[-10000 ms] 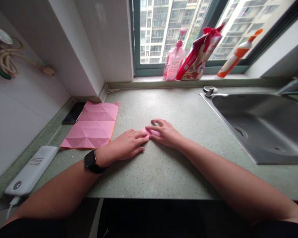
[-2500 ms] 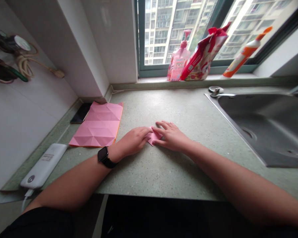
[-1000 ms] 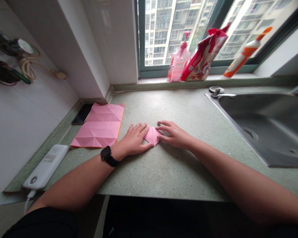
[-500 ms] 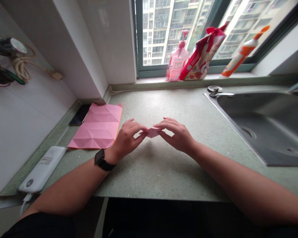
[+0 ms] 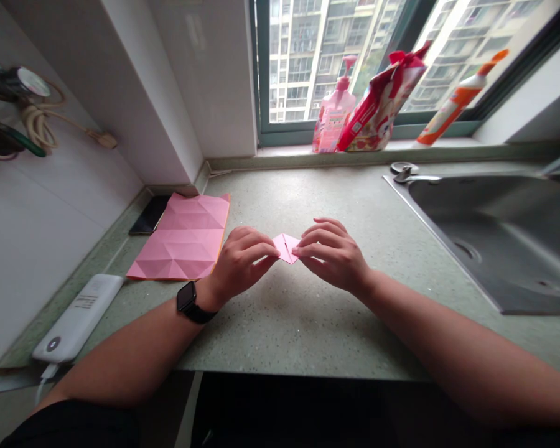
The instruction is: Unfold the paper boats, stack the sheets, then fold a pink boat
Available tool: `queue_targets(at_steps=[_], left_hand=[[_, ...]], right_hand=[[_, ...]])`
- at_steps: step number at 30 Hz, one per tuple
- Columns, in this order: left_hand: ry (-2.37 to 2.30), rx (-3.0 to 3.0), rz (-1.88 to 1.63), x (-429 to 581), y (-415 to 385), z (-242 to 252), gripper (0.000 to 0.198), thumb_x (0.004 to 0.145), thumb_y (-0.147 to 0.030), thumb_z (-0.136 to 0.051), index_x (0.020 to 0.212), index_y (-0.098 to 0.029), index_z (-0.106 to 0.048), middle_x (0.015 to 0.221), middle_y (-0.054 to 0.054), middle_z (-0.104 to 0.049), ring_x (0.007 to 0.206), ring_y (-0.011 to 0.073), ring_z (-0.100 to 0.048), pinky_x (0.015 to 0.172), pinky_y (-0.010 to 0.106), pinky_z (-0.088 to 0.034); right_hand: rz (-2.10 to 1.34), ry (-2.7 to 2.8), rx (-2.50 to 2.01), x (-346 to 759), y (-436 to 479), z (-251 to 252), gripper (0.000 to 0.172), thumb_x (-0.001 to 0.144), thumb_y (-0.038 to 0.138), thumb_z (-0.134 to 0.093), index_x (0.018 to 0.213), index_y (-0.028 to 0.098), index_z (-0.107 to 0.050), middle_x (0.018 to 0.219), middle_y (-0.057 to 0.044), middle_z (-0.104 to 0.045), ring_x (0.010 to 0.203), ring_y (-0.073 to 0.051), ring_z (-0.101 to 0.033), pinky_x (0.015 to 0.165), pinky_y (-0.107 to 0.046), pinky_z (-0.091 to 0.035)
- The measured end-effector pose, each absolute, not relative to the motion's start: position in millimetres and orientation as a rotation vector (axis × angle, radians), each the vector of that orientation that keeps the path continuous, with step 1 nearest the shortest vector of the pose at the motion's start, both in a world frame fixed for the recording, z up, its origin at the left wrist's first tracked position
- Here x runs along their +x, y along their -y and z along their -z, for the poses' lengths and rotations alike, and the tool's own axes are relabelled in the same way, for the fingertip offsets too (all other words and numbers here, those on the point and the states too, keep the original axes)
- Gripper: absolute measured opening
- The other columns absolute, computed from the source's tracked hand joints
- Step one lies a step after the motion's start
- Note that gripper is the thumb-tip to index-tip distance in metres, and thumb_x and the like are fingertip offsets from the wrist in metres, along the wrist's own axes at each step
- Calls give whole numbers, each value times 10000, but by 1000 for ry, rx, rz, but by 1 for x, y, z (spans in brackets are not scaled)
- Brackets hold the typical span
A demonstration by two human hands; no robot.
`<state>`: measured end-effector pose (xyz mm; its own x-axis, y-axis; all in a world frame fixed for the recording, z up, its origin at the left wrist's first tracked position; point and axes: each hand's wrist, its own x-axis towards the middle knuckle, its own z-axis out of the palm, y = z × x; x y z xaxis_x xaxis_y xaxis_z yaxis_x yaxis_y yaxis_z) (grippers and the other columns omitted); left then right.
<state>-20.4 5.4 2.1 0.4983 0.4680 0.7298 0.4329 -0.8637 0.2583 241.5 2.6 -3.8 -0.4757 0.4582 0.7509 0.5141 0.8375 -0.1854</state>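
A small folded piece of pink paper is held just above the counter, its slit-like middle seam facing me. My left hand, with a black watch on the wrist, pinches its left corner between thumb and fingers. On the other side my right hand grips the right corner, thumb below and fingertips on top. The paper's outer corners are hidden by my fingers. To the left of my left hand lies a larger creased pink sheet, with an orange edge showing under it.
A dark phone lies partly beneath the creased sheet. A white power bank with a cable rests at the left. To the right is a steel sink. A pink pump bottle, a red bag and an orange-white bottle stand on the sill.
The folded paper has tilted so its seamed face shows more fully. My right hand's fingers have shifted, spreading upward a little, and both hands still hold the paper's corners.
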Motion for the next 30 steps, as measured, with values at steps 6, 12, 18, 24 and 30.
queue_targets(at_steps=[6,12,18,24,30], left_hand=[[-721,2718,-1360,-18,-5,-2,70,1035,-318,-779,987,-267,-783,942,4,-819,891,176,-730,909,368,-554],[-682,2680,-1343,-17,-4,-1,61,1030,-314,-784,990,-268,-782,961,12,-817,909,173,-749,863,349,-562],[-664,2567,-1330,-18,-4,-1,106,1037,-287,-766,942,-241,-767,971,38,-801,872,171,-746,828,340,-584],[-653,2464,-1252,-18,-2,-4,164,1049,-281,-737,898,-216,-746,1019,68,-793,905,181,-757,845,347,-616],[-622,2434,-1212,-17,-1,-6,148,1039,-242,-742,895,-210,-728,1042,74,-791,922,185,-761,856,351,-628]], right_hand=[[135,2145,-679,240,-3,4,129,1025,238,-716,949,334,-757,915,34,-793,889,-186,-729,1096,-467,-540],[100,2180,-722,239,-2,4,137,1024,262,-712,929,344,-764,903,38,-790,874,-185,-719,1116,-467,-522],[60,2170,-703,239,-4,7,120,1035,282,-715,942,330,-774,909,25,-796,858,-187,-717,1106,-468,-523],[-26,2171,-707,239,-5,10,123,1010,277,-733,906,324,-780,907,20,-797,872,-194,-723,1101,-481,-522],[-29,2173,-702,238,-4,9,143,1022,264,-710,896,305,-764,896,15,-794,855,-189,-719,1083,-462,-537]])
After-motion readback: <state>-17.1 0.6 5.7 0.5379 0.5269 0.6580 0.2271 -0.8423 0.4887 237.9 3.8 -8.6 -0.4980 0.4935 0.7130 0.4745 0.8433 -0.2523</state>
